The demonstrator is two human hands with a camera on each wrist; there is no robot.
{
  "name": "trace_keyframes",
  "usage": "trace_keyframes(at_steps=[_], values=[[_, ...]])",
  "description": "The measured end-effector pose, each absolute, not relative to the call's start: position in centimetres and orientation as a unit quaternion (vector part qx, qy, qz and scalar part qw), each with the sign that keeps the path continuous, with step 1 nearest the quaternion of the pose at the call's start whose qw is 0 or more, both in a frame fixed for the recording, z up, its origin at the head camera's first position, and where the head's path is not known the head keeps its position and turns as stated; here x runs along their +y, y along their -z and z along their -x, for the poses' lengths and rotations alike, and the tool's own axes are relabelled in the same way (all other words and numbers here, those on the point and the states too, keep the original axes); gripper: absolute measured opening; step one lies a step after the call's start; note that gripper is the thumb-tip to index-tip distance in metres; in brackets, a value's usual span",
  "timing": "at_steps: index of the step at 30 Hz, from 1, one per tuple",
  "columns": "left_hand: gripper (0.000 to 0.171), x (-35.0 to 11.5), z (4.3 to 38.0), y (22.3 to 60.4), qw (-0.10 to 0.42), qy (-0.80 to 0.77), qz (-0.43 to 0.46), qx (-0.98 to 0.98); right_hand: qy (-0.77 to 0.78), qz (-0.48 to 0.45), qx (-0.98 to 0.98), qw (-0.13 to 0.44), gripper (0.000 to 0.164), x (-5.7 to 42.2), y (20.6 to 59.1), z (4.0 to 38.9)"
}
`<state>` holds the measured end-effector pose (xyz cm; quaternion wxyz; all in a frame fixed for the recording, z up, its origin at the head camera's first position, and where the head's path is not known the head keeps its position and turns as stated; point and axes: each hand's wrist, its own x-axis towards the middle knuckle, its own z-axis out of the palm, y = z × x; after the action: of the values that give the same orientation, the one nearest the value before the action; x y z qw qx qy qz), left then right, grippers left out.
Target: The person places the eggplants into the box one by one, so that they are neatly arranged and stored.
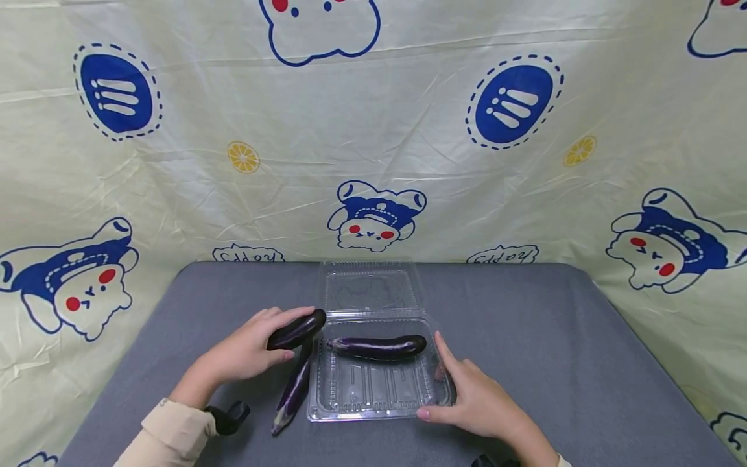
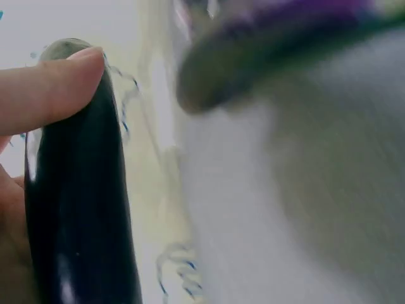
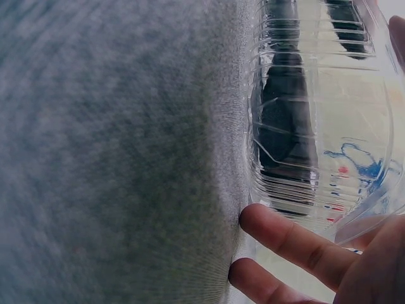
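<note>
My left hand [image 1: 251, 345] grips a dark purple eggplant [image 1: 297, 329] just left of a clear plastic clamshell box [image 1: 373, 415]. In the left wrist view, the thumb lies across the held eggplant [image 2: 82, 183] near one end. Below that hand, a second eggplant [image 1: 294, 389] lies slanted on the cloth along the box's left side. A third eggplant [image 1: 379, 347] lies crosswise inside the box's base, toward the hinge. With fingers spread, my right hand [image 1: 475, 395] touches the box's right side and front corner. The right wrist view shows its fingertips at the cloth beside the box [image 3: 354, 82].
The box's lid [image 1: 373, 288] lies folded back toward the far edge of the grey cloth-covered table [image 1: 537, 337]. Behind the table hangs a pale printed sheet [image 1: 408, 117]. A black strap [image 1: 230, 417] shows at the left wrist.
</note>
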<state>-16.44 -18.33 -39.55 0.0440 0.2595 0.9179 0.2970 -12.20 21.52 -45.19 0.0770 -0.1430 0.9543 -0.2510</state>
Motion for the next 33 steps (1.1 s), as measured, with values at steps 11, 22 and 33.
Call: trace_keyframes(at_steps=[11,22,33], values=[[0.07,-11.7,16.7,37.8,0.075,-0.263,-0.327,0.905,0.249,0.144,0.955,0.075,0.127,21.4,45.2,12.2],[0.066,-6.5,17.1,39.6,0.12,-0.242,-0.358,0.894,0.247,0.154,0.954,0.075,0.125,21.4,45.0,12.2],[0.064,-3.6,18.0,39.3,0.147,-0.183,-0.372,0.898,0.252,0.143,0.953,0.083,0.126,21.6,45.2,12.3]])
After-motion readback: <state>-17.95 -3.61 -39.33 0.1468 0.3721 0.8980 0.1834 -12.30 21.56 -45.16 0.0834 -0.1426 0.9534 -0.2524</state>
